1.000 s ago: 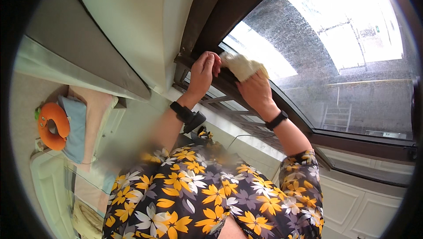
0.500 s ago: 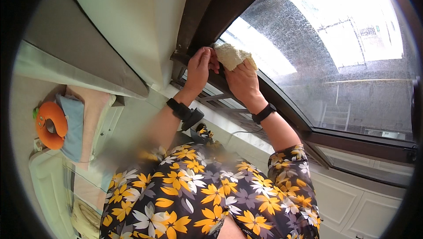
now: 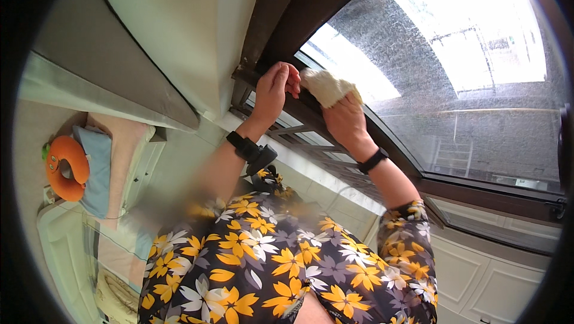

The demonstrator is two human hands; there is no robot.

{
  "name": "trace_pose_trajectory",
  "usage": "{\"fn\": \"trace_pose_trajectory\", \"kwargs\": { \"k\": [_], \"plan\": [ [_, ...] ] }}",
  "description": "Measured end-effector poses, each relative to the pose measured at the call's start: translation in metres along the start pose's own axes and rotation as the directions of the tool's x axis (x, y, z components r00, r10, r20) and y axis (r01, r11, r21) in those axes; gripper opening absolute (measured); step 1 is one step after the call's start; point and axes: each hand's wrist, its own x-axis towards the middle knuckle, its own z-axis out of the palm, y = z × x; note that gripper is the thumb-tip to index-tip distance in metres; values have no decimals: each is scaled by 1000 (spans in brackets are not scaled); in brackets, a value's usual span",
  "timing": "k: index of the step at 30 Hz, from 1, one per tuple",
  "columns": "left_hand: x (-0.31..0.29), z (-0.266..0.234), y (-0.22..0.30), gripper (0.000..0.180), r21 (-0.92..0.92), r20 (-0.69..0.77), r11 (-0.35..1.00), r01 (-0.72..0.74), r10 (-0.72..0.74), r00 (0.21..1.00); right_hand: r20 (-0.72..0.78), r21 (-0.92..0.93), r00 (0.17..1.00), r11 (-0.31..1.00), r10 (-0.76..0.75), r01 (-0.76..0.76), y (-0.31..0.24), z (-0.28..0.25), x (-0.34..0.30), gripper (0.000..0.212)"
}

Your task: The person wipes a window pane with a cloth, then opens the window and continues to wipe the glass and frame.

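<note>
My right hand (image 3: 347, 122) is closed on a pale cream cloth (image 3: 327, 88), which is bunched over its fingers. The cloth lies against the dark brown window frame (image 3: 382, 135), along the lower left edge of the glass pane (image 3: 406, 55). Close by on the left, my left hand (image 3: 276, 92) is raised at the frame's corner with its fingers curled inward and the thumb over them. Whatever those fingers may grip is hidden. A black band sits on each wrist, the left one carrying a bulky dark piece.
White wall (image 3: 197, 19) and a grey curtain (image 3: 107, 43) border the upper left. Below left are a bed with a blue pillow (image 3: 95, 171) and an orange neck pillow (image 3: 67, 168). White cabinets (image 3: 472, 264) stand low on the right. Another dark-framed pane (image 3: 490, 219) lies below the window.
My right hand and the cloth have slid right and slightly down along the frame, away from my left hand. The left hand stays nearly in place, its fingers now more in sight.
</note>
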Motion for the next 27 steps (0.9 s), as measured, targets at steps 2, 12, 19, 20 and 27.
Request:
{"fn": "trace_pose_trajectory", "kwargs": {
  "k": [2, 12, 19, 20, 27],
  "plan": [
    [0, 4, 1, 33, 18, -36, 1000, 17, -16, 999, -49, 21, 998, 999, 37, -36, -13, -4, 24, 39],
    [1, -7, -4, 33, 8, 27, 1000, -7, 7, 1000, 68, -20, 994, 997, 81, -80, 7, -31, -43, 45],
    [0, -4, 0, 34, 55, 8, 998, 1, -1, 1000, 51, -32, 994, 995, 97, -95, -7, -25, 11, 45],
    [0, -1, 2, 34, 37, -24, 999, 15, -14, 1000, 29, -18, 994, 994, 108, -107, -13, -26, 27, 45],
    [0, -8, -1, 34, 62, -35, 998, 3, -1, 999, 34, 12, 988, 989, 149, -150, -7, -43, 21, 48]
  ]
}}
